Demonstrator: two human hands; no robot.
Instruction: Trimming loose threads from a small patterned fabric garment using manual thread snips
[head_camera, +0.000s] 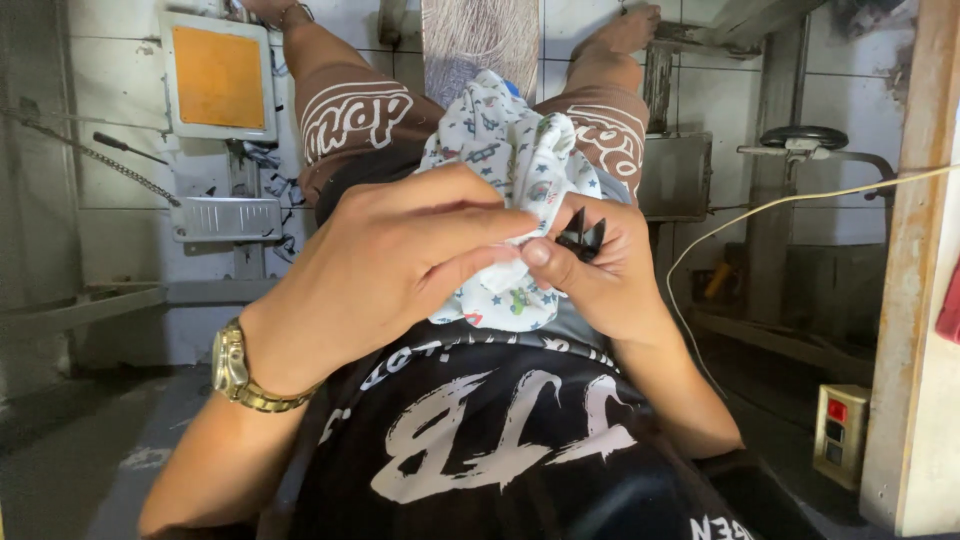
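A small white printed garment (505, 150) with little coloured shapes lies bunched on my lap, above my black shirt. My left hand (390, 260), with a gold watch (235, 368) on the wrist, pinches a fold of the cloth between thumb and fingers. My right hand (600, 275) sits right beside it, holding small black thread snips (581, 238) whose blades point up at the pinched edge. My legs in brown printed shorts stretch away toward the top of the view.
A machine with an orange panel (218, 78) and a metal pedal plate (225, 218) stands at the left. A white cord (760, 210) runs across the right. A wooden post (925, 250) carries a switch box (838, 432) at lower right.
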